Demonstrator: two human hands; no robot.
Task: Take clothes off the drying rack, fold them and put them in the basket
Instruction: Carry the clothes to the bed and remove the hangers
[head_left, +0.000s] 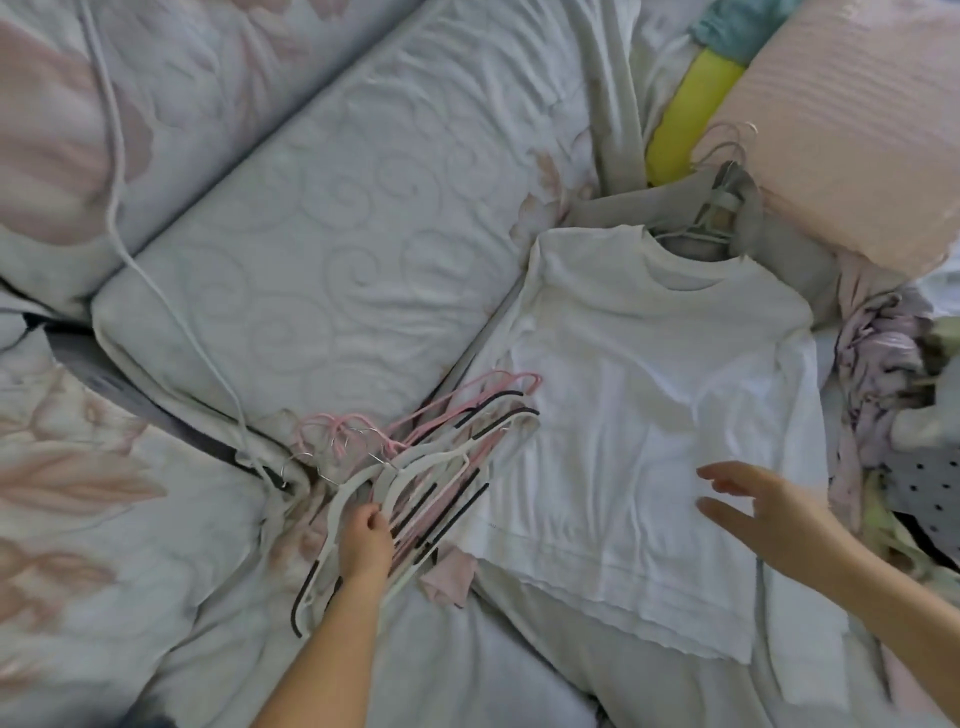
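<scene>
- A white shirt (649, 415) is seen spread flat, front up, on a floral bed cover (93, 493), its collar pointing away from the person and its hem nearest them.
- The left hand (366, 535) is shown on a pile of hangers (431, 467) just beside the shirt's left edge, its fingers curled round one of the pale hangers in the pile.
- The pile is made up of pink, white and dark-trimmed hangers, tangled together with their hooks turned towards a quilted pillow (322, 249).
- The right hand (769, 514) is held open over the shirt's lower right part, fingers spread and nothing gripped. Whether it touches the cloth cannot be told, as the hand is blurred.
- A grey garment (613, 649) is laid beneath the shirt and is seen past its hem and above its collar, where a second cluster of hangers (722, 156) rests.
- A heap of clothes (893, 389), some lilac and some dotted, is piled at the shirt's right.
- A pink striped pillow (857, 130) and a yellow item (691, 119) are placed at the upper right.
- A white cable (119, 182) is trailed across the bedding at the left.
</scene>
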